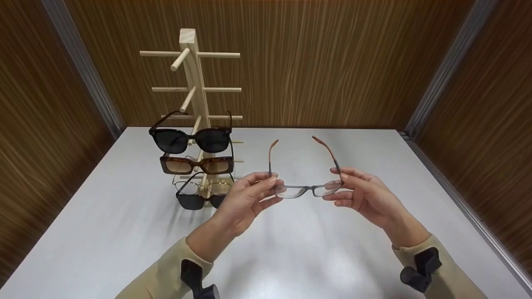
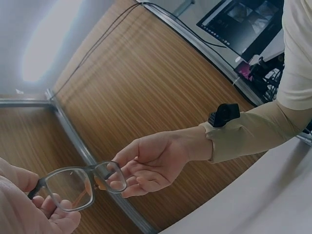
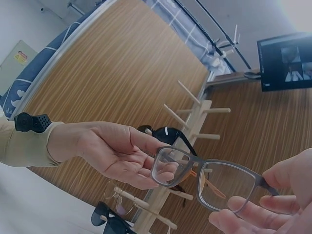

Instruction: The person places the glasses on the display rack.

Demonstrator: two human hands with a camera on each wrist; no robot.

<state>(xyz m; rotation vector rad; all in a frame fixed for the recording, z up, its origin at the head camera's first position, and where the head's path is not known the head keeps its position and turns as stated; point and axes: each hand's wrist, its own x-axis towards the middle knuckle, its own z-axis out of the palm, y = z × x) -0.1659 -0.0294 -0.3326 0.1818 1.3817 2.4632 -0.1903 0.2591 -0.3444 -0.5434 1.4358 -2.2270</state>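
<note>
A pair of clear eyeglasses [image 1: 308,188] with a grey frame and orange temple tips is held up over the white table, both temples unfolded and pointing away. My left hand [image 1: 245,199] pinches the left hinge end between thumb and fingers. At the opposite hinge my right hand [image 1: 368,195] grips the frame the same way, with fingertips behind the lens. In the right wrist view the grey rims of the eyeglasses [image 3: 202,160] span the gap between both hands. The left wrist view shows the right hand [image 2: 156,161] at the far lens.
A wooden display rack [image 1: 195,74] with side pegs stands at the back left. On it hang black sunglasses [image 1: 170,141], tortoiseshell sunglasses [image 1: 197,165], thin wire-frame glasses and lower dark sunglasses [image 1: 190,202], just left of my left hand. Wood-grain panels [image 1: 311,62] enclose the white table [image 1: 104,207].
</note>
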